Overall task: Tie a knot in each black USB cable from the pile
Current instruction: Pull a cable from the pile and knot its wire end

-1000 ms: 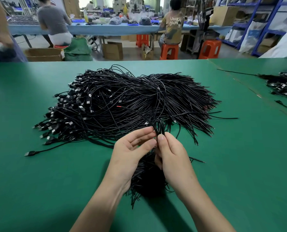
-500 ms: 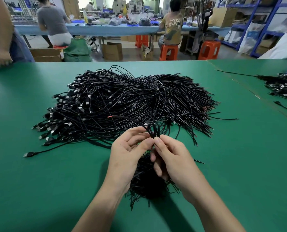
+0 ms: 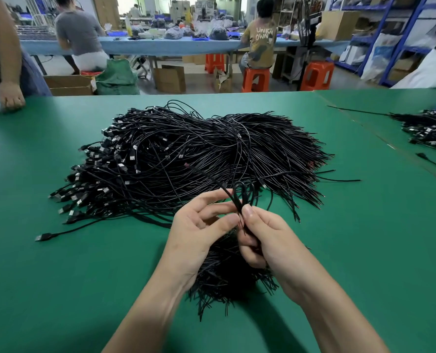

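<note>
Change: our cable (image 3: 237, 202) loop stood taller than a second ago.
Left hand (image 3: 201, 225): pinched the loop's base.
Right hand (image 3: 265, 235): curled, pinching it too.
Knot: nearly closed, we judged.

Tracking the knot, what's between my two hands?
In the head view, a looped black cable, pinched by the left hand and right hand.

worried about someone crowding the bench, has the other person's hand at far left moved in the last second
Yes. The other person's hand has dropped from above the far edge of the green table down onto that edge.
</note>
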{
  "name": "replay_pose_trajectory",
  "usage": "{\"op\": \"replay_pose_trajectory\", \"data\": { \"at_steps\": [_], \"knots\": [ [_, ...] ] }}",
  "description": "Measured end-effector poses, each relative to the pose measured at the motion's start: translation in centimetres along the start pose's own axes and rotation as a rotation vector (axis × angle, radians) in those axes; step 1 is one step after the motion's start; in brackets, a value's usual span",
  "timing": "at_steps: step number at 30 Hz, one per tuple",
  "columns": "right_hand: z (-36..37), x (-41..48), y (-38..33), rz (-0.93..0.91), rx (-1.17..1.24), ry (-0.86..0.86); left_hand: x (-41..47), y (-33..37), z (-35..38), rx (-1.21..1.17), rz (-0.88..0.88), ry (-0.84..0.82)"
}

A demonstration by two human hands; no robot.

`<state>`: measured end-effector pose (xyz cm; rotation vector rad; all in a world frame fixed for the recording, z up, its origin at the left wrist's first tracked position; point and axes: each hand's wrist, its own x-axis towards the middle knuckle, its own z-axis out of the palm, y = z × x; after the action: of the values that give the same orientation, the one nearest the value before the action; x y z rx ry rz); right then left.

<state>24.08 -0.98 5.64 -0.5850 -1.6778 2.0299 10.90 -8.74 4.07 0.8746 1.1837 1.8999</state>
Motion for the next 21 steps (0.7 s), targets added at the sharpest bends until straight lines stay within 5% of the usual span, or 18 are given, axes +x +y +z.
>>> {"op": "replay_pose_trajectory", "data": {
  "at_steps": [5, 10, 21],
  "knots": [
    [0.3, -0.1, -0.2, -0.012, -0.218, -0.012, 0.4, -0.2, -0.2, -0.037, 0.008, 0.006],
    [-0.5, 0.0, -1.0, 0.110, -0.167, -0.158, -0.1, -0.7, -0.2, -0.055, 0.009, -0.028],
    [-2.5, -0.3, -0.8, 0.256, 0.409, -0.455, -0.3, -0.1, 0.6, -0.048, 0.004, -0.082]
  ]
}}
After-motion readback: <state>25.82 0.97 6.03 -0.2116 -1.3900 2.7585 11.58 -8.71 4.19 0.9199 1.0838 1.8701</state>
